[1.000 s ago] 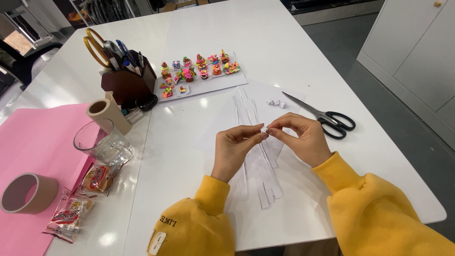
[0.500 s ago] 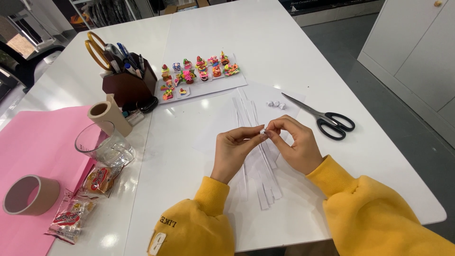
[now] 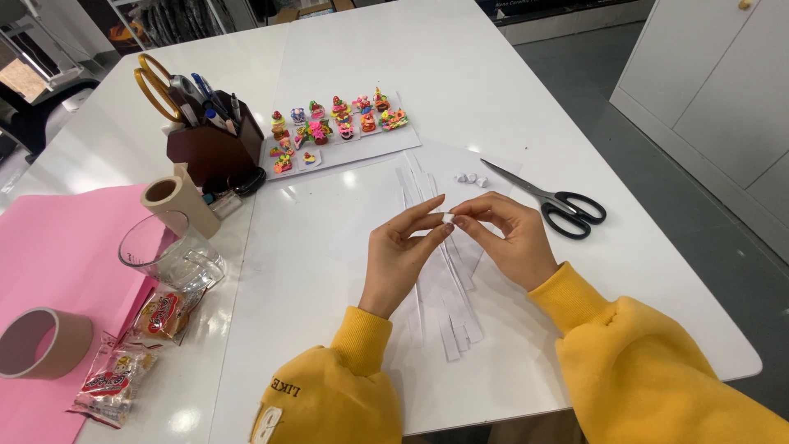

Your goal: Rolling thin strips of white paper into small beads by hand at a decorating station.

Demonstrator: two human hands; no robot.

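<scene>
1. White table (image 3: 493, 74): workspace, pink paper sheet (image 3: 57, 247) over its left end
2. White card (image 3: 362, 152) at the far centre carries about 14 small colourful folded pieces (image 3: 337, 123) in rows
3. Black scissors (image 3: 559, 201) lie right of the hands, blades closed; pen holder (image 3: 209, 148) with yellow-handled scissors sits far left, tape roll (image 3: 177, 197), glass mug (image 3: 168, 251), 2nd roll (image 3: 41, 341) and 2 snack packets (image 3: 136, 345) nearer
4. Cut white paper strips (image 3: 448, 304) fan out under and between the wrists
5. Left hand (image 3: 399, 255): thumb and forefinger pinched narrow on the small folded white paper bit (image 3: 448, 219), other fingers spread loose
6. Right hand (image 3: 509, 238): fingertips pinch the same bit from the other side, so both hands meet just above the strips
7. Change vs 1 s ago: hands sit slightly further left and tighter together, grip unchanged; reads as the fold being worked smaller, not finished
8. 3 tiny finished white folds (image 3: 471, 178) sit beyond the fingertips, untouched
</scene>
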